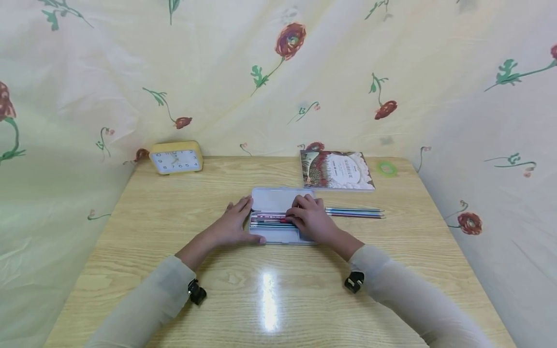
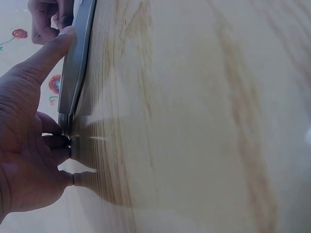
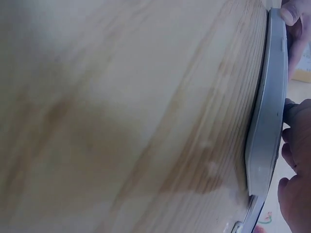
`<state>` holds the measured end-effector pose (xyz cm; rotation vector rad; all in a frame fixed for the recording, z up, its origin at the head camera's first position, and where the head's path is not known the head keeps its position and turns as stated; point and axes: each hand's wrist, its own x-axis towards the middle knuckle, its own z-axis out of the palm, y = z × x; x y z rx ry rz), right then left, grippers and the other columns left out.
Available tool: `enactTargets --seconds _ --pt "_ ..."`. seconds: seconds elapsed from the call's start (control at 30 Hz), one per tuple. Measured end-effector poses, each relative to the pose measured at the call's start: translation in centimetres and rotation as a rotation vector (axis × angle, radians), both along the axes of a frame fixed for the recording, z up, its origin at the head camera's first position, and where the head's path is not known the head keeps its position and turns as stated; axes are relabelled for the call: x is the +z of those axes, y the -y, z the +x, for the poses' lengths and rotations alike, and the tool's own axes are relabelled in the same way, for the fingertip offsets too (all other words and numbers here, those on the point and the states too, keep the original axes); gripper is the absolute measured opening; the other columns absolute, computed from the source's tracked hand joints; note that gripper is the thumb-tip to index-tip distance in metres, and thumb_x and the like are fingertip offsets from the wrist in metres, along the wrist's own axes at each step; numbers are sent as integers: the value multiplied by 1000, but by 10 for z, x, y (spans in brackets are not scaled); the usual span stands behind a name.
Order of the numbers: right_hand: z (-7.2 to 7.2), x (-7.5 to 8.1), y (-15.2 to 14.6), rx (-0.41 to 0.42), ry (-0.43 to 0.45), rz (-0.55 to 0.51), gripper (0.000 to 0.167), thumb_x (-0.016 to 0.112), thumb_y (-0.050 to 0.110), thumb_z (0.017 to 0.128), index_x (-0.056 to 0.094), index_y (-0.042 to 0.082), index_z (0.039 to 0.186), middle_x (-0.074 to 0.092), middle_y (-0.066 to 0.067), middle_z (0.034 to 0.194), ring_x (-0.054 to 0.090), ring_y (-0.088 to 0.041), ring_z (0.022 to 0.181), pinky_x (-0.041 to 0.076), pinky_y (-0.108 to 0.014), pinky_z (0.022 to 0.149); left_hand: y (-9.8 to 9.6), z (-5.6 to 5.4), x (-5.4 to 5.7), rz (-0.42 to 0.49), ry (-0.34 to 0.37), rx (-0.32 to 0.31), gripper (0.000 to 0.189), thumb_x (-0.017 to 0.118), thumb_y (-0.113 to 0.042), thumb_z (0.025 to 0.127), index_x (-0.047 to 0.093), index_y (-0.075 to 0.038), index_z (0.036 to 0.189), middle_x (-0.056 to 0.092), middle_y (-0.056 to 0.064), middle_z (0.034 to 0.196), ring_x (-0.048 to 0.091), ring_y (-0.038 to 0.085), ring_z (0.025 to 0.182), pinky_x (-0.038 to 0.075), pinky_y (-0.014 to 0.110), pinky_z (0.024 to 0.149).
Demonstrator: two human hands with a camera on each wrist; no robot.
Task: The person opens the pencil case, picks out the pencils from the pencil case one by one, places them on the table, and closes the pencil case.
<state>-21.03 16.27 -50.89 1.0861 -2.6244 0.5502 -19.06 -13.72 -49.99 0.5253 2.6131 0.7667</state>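
Observation:
A pale pencil case (image 1: 275, 236) lies with its lid (image 1: 276, 199) swung back, in the middle of the table. Several pencils (image 1: 266, 225) lie inside it. My left hand (image 1: 232, 226) steadies its left end, the fingers fairly straight and the thumb along the front edge. In the left wrist view that thumb (image 2: 60, 43) presses on the case's side (image 2: 77, 63). My right hand (image 1: 312, 220) reaches into the right part of the case. Its curled fingers pinch a slim red pen or pencil (image 1: 284, 221); the fingertips are partly hidden.
More pencils (image 1: 357, 212) lie on the table just right of the case. Behind them are a picture book (image 1: 337, 170) and a green ring, perhaps a tape roll (image 1: 387, 168). A yellow clock (image 1: 176, 158) stands at the back left. A flowered curtain (image 1: 217, 72) surrounds the table.

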Motion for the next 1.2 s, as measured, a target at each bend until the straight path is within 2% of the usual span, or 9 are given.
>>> enactTargets --seconds 0.17,0.5,0.93,1.2 --pt "-1 0 4 -2 20 13 7 80 21 103 85 16 103 64 -2 105 54 -23 95 42 -49 85 0 -1 0 0 -3 3 139 85 -74 85 7 -4 177 2 14 188 4 35 176 0 58 142" --pt "2 2 7 -12 23 65 5 80 21 104 81 16 105 71 -1 105 57 -23 94 42 -46 84 0 1 2 -5 2 10 139 85 -73 85 7 -4 177 2 14 188 4 35 176 -1 57 142" --pt "0 4 19 -18 19 113 8 78 24 105 84 19 106 70 3 103 54 -20 93 42 -46 86 0 0 1 0 -2 1 139 85 -73 85 7 -3 177 3 14 188 4 35 175 0 58 142" --pt "-2 8 20 8 -91 182 6 80 24 104 84 19 105 69 1 103 55 -22 94 46 -50 88 0 0 3 -10 -5 1 139 84 -73 86 5 -3 177 2 14 188 4 37 175 0 58 142"
